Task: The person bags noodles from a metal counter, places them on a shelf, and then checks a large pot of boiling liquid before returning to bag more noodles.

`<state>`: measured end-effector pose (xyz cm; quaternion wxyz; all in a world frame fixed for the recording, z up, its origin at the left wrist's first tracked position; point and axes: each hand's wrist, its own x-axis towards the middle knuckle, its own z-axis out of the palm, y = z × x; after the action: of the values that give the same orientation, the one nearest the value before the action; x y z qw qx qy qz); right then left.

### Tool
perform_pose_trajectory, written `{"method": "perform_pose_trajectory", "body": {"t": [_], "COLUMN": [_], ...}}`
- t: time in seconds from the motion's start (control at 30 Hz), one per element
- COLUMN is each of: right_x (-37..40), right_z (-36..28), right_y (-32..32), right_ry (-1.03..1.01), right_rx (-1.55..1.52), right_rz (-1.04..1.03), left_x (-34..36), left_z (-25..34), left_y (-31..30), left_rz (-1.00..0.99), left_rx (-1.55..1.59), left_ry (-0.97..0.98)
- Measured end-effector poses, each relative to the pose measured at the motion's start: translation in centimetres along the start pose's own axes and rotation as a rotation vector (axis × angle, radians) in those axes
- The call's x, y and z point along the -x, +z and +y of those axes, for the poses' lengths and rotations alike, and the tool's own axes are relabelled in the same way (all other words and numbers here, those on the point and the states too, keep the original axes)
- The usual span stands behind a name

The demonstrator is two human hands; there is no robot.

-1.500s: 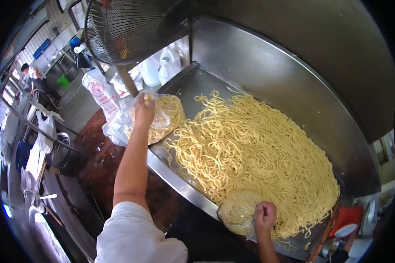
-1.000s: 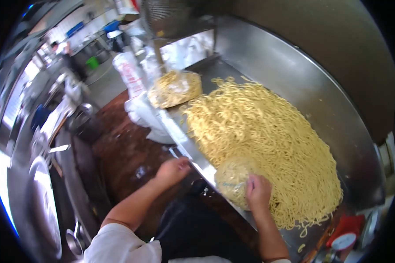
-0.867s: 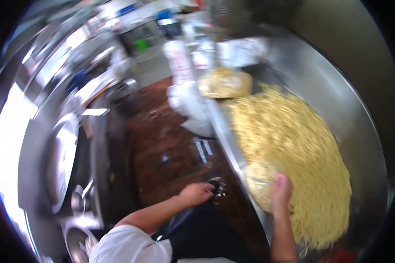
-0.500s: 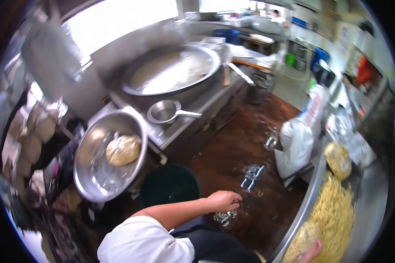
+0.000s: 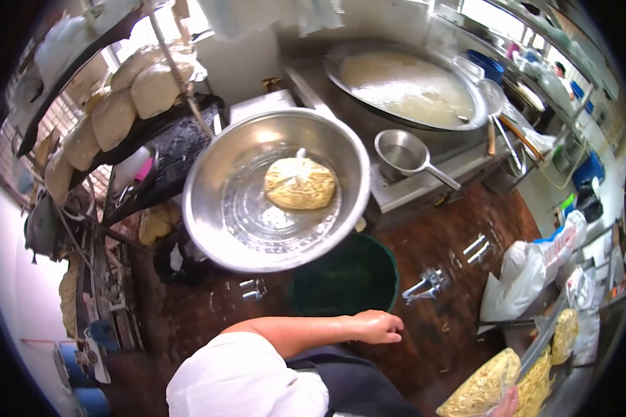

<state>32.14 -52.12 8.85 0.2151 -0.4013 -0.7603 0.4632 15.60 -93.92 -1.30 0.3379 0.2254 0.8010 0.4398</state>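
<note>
My left hand (image 5: 379, 326) is held out over the floor in front of my body, fingers curled in, with nothing visible in them. At the lower right, my right hand (image 5: 510, 403) grips a clear plastic bag of yellow noodles (image 5: 481, 386); only part of that hand shows. Beside it, loose yellow noodles (image 5: 535, 383) lie in a metal trough (image 5: 554, 326), and another bagged portion (image 5: 565, 336) rests at its far end. A wide steel basin (image 5: 209, 208) holds one more bag of noodles (image 5: 300, 184).
A large wok of cloudy liquid (image 5: 407, 83) sits on the stove, with a long-handled pot (image 5: 402, 151) nearby. Below the basin stands a dark green bucket (image 5: 348, 274). White sacks (image 5: 528, 271) stand at the right. The brown floor (image 5: 438, 326) looks wet.
The view has swung left, bringing the basin toward the middle. My right hand has lifted the bag of noodles from the trough. My left hand stays outstretched with fingers curled.
</note>
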Motion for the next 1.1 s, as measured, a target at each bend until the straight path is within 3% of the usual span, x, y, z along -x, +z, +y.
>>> {"method": "perform_pose_trajectory", "body": {"t": [0.1,0.13,0.2,0.23,0.33,0.4,0.47,0.73,0.87,0.93,0.97,1.1], "right_x": [1.5,1.8,0.8,1.4,3.5,1.6,2.0,8.0,12.1,14.8,16.6,23.6], "right_z": [-3.6,-4.8,-1.9,-3.2,-3.9,0.3,0.9,-7.2,-11.7,-13.6,-14.7,-18.6], "right_y": [5.5,7.1,9.6,11.4,15.0,19.1,21.4,23.8,25.4,26.4,27.0,30.2], "right_ry": [-0.132,-0.035,-0.065,-0.074,-0.209,-0.148,-0.159,-0.158,-0.109,-0.115,-0.076,-0.125], "right_rx": [0.018,-0.032,-0.117,0.022,0.054,-0.243,-0.227,-0.249,-0.357,-0.415,-0.450,-0.476], "right_rz": [-0.238,-0.382,-0.472,-0.544,-0.671,-0.835,-0.896,-0.994,-1.011,-1.036,-1.038,-1.084], "left_x": [2.4,3.4,5.4,6.5,9.7,11.7,13.6,15.9,15.4,15.4,15.6,17.9], "left_z": [0.1,-0.2,-1.2,-1.3,-2.7,-2.8,-2.4,-1.9,-4.1,-5.3,-5.6,-6.4], "left_y": [-1.3,-1.7,-2.4,-2.6,-2.1,-1.4,-0.3,0.5,0.2,0.6,0.0,-2.8], "left_rz": [0.027,0.058,0.113,0.143,0.267,0.330,0.390,0.296,0.213,0.222,0.140,0.128], "left_rx": [-0.040,-0.044,-0.040,-0.032,-0.072,-0.119,0.050,0.118,0.413,0.713,0.894,1.353], "left_ry": [0.049,0.051,-0.005,-0.044,-0.134,-0.184,-0.296,-0.300,-0.192,-0.063,-0.089,0.190]}}
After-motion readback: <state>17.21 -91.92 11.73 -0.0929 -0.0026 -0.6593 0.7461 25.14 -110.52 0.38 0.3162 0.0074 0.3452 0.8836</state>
